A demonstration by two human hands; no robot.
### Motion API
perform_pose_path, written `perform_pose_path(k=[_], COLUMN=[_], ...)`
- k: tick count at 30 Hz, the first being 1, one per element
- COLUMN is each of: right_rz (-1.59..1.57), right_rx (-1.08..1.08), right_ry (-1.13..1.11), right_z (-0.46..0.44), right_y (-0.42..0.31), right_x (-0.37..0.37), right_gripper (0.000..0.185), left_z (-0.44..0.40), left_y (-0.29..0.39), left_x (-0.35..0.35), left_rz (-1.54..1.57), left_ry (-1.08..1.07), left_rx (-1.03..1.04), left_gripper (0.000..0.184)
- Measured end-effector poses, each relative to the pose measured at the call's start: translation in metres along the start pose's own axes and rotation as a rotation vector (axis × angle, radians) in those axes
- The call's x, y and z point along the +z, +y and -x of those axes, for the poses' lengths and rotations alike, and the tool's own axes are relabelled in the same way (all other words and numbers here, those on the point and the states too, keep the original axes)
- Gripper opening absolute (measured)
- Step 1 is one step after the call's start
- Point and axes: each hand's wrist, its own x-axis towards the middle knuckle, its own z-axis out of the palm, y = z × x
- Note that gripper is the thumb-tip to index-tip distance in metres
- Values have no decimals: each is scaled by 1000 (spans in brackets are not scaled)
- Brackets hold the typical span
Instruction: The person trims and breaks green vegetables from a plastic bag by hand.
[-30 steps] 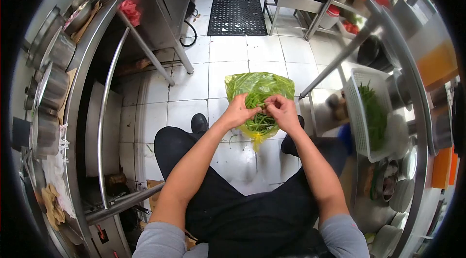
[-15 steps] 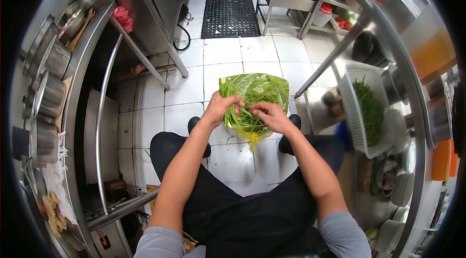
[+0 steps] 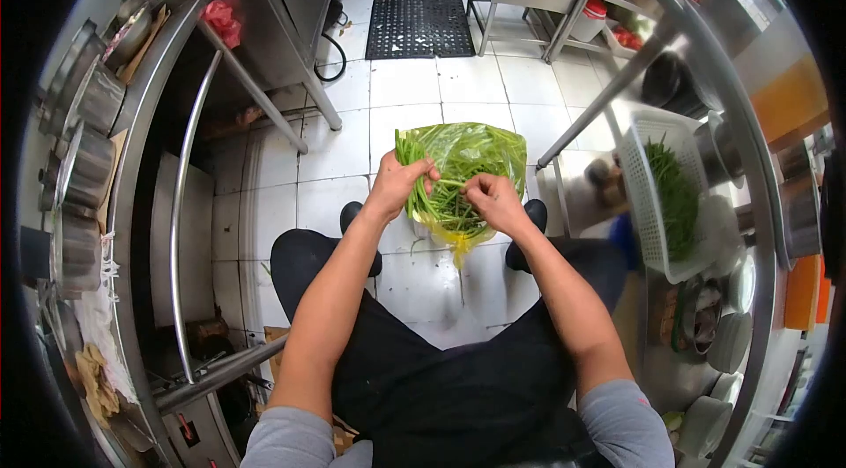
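Ahead of you, a black mat (image 3: 421, 20) lies on the tiled floor (image 3: 401, 85); a pink bag (image 3: 222, 24) hangs left.

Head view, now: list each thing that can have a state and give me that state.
Yellow-green plastic bag: open, green stalks inside.
Left hand: closed around a bunch of long green stalks.
Right hand: fingertips pinched together at the stalks.
White perforated plastic basket: uncovered, holding greens.
Pinkish-red plastic bag: crumpled.
Black perforated mat: flat on the floor, littered with scraps.
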Motion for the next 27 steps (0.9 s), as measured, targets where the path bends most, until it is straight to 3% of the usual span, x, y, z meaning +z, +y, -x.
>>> perform_pose_path(k=[3,6,7,8,10,11,17,21,23,27], right_rz=[23,71,220,220,752,848,1170,1078,887,572], right_rx=[30,-72,-207,-208,-421,-257,-218,-208,-236,-237], right_ry=[345,405,379,378,253,68,-127,-132,19,84], right_z=[-9,-12,-6,-1,12,19,30,22,20,15], right_y=[2,10,7,5,3,2,67,49,15,-23], right_x=[2,-11,-13,-12,-6,1,52,45,24,-15], right_gripper=[22,21,17,17,13,9,14,14,16,16], left_z=[2,4,4,4,3,3,-1,1,3,8], left_y=[-3,5,9,11,8,6,3,0,-2,-7], left_x=[7,4,3,2,1,1,-3,-5,-1,17], left_rz=[-69,-86,-93,-100,-118,-159,-65,9,-55,-173], left_ry=[9,33,28,25,26,43,53,-9,-51,-141], left_rx=[86,55,55,56,61,69,31,-29,-32,22], left_gripper=[11,11,12,12,15,14,13,11,11,14])
